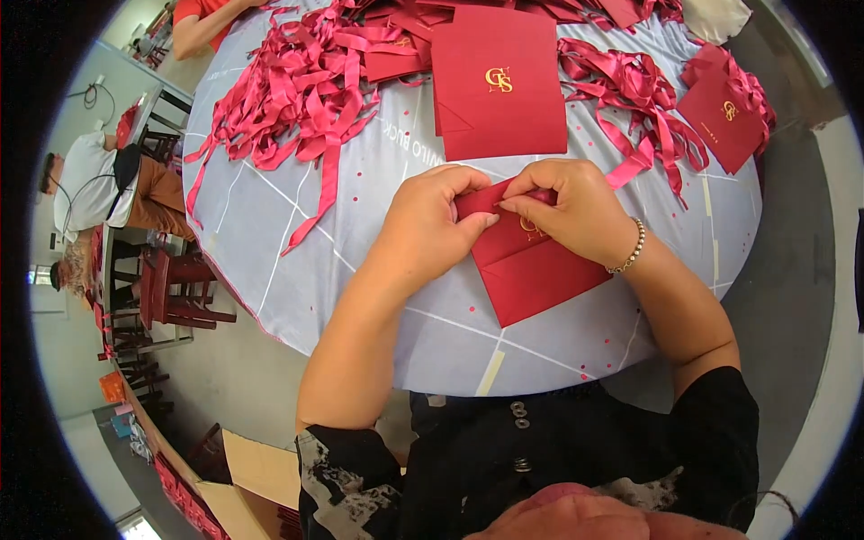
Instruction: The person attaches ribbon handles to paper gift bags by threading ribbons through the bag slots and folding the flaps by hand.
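A flat, folded red paper bag [531, 283] with gold lettering lies tilted on the table edge in front of me. My left hand [436, 220] is closed on its upper left edge, thumb on the front and fingers curled behind. My right hand [571, 207] pinches at the bag's top edge close to my left thumb; what lies between its fingertips is too small to make out. Just beyond my hands is a stack of flat red paper bags [517, 117] with a gold mark on top.
A tangled heap of red ribbons [306, 99] covers the far left of the round table's grey cloth [279, 279]. More ribbons [630, 108] and ribboned bags [724, 117] lie at right. Another person's arm [207, 31] rests at the far edge. An open cardboard box [261, 468] stands lower left.
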Tool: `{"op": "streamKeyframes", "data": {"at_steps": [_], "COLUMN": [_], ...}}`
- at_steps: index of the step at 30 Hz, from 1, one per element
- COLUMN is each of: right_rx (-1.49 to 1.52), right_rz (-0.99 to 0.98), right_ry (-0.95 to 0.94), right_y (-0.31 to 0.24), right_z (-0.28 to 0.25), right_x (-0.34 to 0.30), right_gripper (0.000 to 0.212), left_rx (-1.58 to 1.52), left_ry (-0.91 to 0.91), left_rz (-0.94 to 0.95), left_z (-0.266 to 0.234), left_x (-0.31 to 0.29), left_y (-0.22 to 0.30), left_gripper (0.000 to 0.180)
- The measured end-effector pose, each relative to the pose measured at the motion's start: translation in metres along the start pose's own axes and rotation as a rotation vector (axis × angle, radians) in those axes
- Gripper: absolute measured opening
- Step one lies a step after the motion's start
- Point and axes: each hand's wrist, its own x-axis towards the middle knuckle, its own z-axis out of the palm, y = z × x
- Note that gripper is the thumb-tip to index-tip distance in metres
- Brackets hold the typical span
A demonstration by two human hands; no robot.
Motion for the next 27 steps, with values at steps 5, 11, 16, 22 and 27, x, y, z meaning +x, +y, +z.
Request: {"op": "streamKeyframes", "data": {"at_steps": [5,11,16,22,27], "right_rx": [-0.004,-0.242,-0.362,-0.171,-0.288], "right_rz": [-0.026,-0.146,-0.369,-0.22,-0.291], "right_ry": [0.035,0.117,0.261,0.192,0.23], "right_y": [0.0,0.002,0.003,0.005,0.003], "right_z": [0.003,0.009,0.02,0.014,0.018], "right_x": [0.001,0.001,-0.001,0.002,0.0], "right_gripper": [0.005,0.008,0.008,0.009,0.007], "left_rx": [0.059,0.05,-0.012,-0.155,-0.122], "left_ry": [0.042,0.059,0.039,0.009,0.021], "left_rz": [0.094,0.048,-0.022,-0.146,-0.114], "left_z": [0.001,0.006,0.006,0.004,0.008], "left_x": [-0.002,-0.002,0.0,0.0,0.001], "left_y": [0.001,-0.001,-0.003,-0.001,-0.001], "left_gripper": [0.032,0.03,0.029,0.027,0.026]}}
